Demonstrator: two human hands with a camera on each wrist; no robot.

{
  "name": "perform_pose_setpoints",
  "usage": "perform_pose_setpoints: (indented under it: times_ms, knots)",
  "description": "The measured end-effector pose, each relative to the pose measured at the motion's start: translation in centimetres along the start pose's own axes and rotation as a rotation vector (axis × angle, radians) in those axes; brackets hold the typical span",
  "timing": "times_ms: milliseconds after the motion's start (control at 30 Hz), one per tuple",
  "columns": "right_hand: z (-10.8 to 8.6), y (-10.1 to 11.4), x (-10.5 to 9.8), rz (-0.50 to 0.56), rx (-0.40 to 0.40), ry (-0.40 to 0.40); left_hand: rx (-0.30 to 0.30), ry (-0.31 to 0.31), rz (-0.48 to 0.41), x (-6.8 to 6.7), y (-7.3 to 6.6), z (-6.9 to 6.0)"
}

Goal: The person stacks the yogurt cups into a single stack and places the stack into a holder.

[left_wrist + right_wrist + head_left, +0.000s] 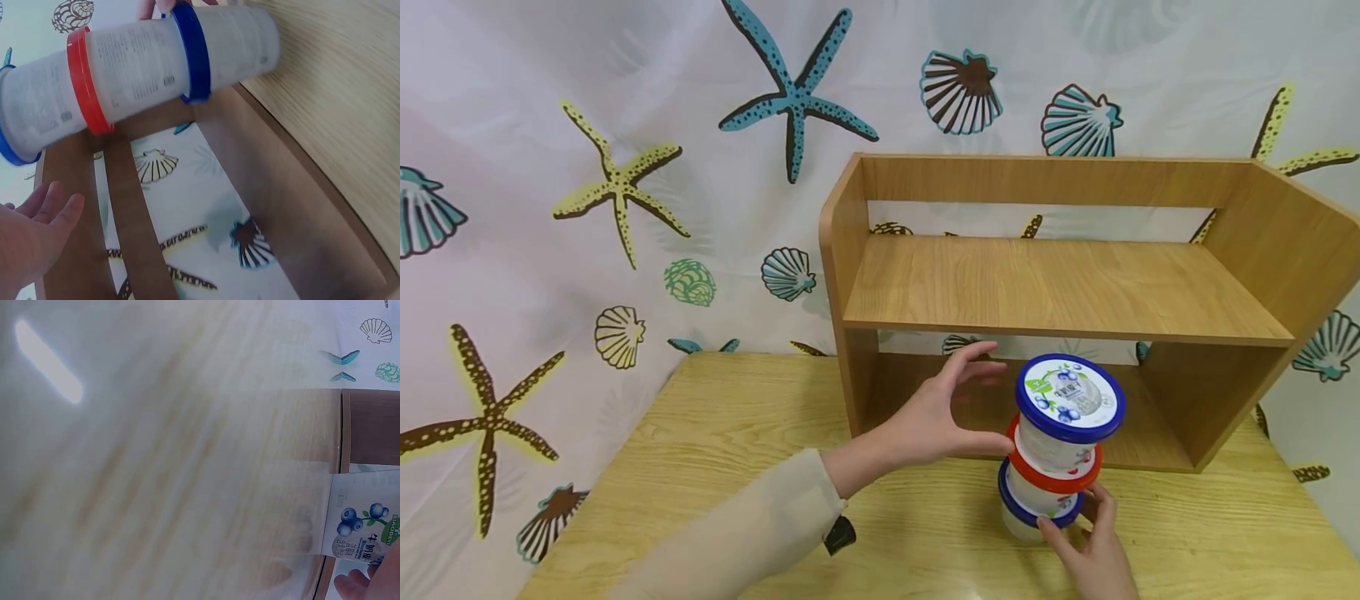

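Observation:
Three white plastic tubs stand stacked: the top tub (1071, 400) has a blue lid with blueberries on it, the middle tub (1037, 496) a red lid, the bottom tub (1018, 527) a blue lid. Around the bottom tub's lid curl the thumb and fingers of my right hand (1097, 550). My left hand (928, 417) is spread beside the upper part of the stack, thumb and fingers apart. In the left wrist view a gap shows between this left hand (31, 237) and the tubs. The right wrist view catches the blueberry-printed wall of a tub (356, 515).
Behind the stack stands a two-level wooden shelf (1067, 283) with side walls and an open back. It rests on a light wood table (730, 425). A white cloth (715, 192) printed with starfish and shells hangs behind. A small dark object (840, 535) is at my left cuff.

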State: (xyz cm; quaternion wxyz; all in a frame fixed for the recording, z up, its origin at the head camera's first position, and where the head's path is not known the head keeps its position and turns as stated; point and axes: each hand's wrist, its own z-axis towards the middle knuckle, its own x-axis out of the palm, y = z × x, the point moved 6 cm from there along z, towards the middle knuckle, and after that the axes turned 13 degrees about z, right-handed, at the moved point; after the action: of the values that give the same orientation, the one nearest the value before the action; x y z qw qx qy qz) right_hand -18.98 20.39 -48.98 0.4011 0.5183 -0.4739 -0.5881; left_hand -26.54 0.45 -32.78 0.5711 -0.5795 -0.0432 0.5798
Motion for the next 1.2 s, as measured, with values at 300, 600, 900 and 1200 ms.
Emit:
perform_pose_setpoints:
  times_ms: [300, 600, 900, 1200]
  knots:
    - [0.2, -0.4, -0.1, -0.007, 0.021, 0.009, 0.047, -0.108, 0.102, -4.6, -0.2, -1.8]
    - [0.2, -0.5, -0.1, -0.007, 0.034, 0.007, 0.124, -0.244, 0.128, -9.3, -2.0, -2.5]
    - [0.3, -0.6, -0.1, -0.014, 0.042, 0.012, 0.244, -0.445, 0.243, -13.7, -3.8, -2.7]
    - [0.3, -0.6, -0.1, -0.019, 0.053, 0.016, 0.393, -0.7, 0.461, -17.5, -5.1, -3.3]
